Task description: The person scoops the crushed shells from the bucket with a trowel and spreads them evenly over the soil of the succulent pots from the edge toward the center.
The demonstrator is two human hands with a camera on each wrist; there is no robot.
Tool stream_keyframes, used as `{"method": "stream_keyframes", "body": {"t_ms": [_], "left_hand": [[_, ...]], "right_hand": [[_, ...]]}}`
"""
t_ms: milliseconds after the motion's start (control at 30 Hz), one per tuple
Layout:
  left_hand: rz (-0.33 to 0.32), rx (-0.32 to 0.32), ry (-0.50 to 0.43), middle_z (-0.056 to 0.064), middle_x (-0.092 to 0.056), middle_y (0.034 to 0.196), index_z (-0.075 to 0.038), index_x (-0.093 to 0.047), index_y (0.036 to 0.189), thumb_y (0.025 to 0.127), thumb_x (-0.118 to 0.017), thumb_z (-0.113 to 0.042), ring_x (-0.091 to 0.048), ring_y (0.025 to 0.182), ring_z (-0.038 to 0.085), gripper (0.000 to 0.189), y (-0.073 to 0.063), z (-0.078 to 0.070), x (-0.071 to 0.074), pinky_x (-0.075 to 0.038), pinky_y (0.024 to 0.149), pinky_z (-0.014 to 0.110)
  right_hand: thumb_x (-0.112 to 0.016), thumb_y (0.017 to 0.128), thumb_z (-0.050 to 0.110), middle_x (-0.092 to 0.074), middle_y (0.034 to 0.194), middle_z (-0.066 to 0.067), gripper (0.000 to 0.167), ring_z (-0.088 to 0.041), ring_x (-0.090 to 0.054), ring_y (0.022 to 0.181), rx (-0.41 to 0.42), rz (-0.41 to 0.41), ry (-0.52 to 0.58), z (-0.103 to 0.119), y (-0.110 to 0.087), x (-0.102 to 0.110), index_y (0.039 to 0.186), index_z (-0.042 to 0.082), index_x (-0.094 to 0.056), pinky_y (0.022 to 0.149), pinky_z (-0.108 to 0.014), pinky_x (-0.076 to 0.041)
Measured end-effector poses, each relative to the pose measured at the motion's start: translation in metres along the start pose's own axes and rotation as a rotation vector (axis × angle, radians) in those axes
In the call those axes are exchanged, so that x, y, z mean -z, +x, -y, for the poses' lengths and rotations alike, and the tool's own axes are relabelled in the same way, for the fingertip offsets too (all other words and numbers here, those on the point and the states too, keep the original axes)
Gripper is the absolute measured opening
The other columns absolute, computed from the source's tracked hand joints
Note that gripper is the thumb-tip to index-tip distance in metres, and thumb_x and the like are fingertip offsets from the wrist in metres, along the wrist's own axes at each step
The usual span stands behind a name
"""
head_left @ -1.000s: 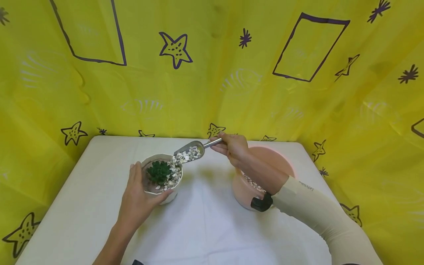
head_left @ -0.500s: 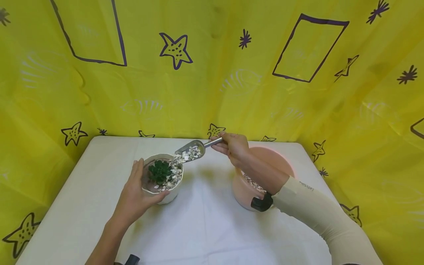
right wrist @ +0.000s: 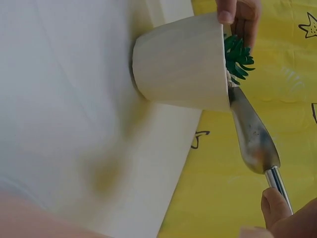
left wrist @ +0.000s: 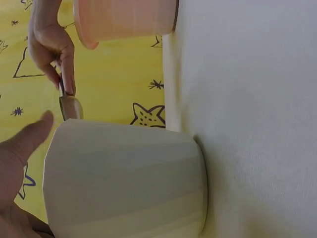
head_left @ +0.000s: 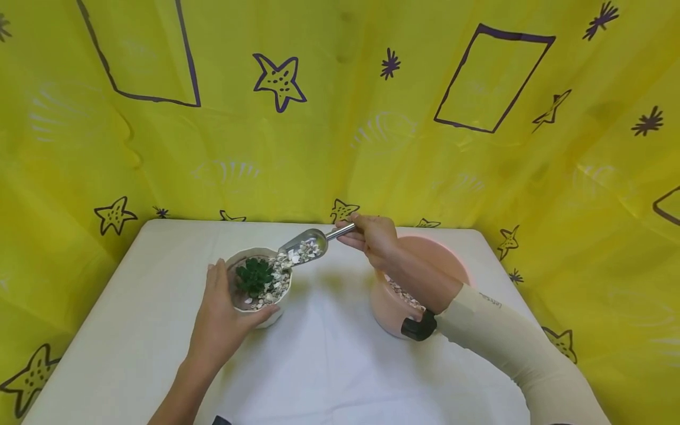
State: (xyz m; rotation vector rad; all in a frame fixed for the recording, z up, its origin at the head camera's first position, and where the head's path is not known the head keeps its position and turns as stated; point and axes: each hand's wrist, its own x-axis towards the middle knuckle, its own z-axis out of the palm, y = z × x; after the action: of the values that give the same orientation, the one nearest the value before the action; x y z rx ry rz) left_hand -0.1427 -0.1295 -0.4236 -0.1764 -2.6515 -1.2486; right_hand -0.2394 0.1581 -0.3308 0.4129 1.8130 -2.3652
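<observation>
A white faceted plant pot point(head_left: 273, 319) stands on the table at centre-left, with a green succulent point(head_left: 254, 276) in it. White pebbles point(head_left: 273, 289) cover the right side of its surface, and bare brownish fill shows on the left. My left hand point(head_left: 220, 316) grips the pot at its rim, fingers on the far left side and thumb along the near edge. A metal scoop point(right wrist: 255, 136) of pebbles is held by its handle in my right hand point(head_left: 374, 236). The scoop's lip tilts down over the pot's right rim, pebbles lying from scoop to pot.
A pink tub point(head_left: 385, 310) with more pebbles stands on the right, partly covered by my right forearm. White cloth covers the table point(head_left: 329, 366). Behind it hangs a yellow curtain point(head_left: 319, 147) with drawn stars.
The pot and my left hand shifted slightly right, then back left. My right hand keeps the scoop at the rim, its lip dipping slightly further since half a second ago.
</observation>
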Motion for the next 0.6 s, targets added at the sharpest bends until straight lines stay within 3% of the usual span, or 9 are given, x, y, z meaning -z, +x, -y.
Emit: {"method": "stream_keyframes", "body": {"t_ms": [233, 600], "left_hand": [[0.003, -0.052, -0.012, 0.035, -0.020, 0.166, 0.012, -0.016, 0.162, 0.074, -0.098, -0.034, -0.016, 0.153, 0.055, 0.129, 0.005, 0.004, 0.003, -0.029, 0.114, 0.073], [0.142, -0.082, -0.069, 0.033, -0.023, 0.167, 0.007, -0.022, 0.163, 0.070, -0.101, -0.032, -0.023, 0.152, 0.054, 0.128, 0.018, 0.017, 0.019, -0.031, 0.114, 0.072]], "right_hand": [[-0.048, 0.113, 0.009, -0.063, 0.134, -0.034, 0.034, -0.020, -0.079, 0.084, 0.016, 0.003, 0.008, 0.000, 0.000, -0.001, 0.137, -0.014, -0.056, 0.085, -0.034, -0.061], [-0.046, 0.113, 0.009, -0.056, 0.140, -0.037, 0.037, -0.019, -0.079, 0.084, 0.025, 0.005, 0.003, 0.002, -0.001, -0.002, 0.140, -0.015, -0.054, 0.086, -0.033, -0.061]]}}
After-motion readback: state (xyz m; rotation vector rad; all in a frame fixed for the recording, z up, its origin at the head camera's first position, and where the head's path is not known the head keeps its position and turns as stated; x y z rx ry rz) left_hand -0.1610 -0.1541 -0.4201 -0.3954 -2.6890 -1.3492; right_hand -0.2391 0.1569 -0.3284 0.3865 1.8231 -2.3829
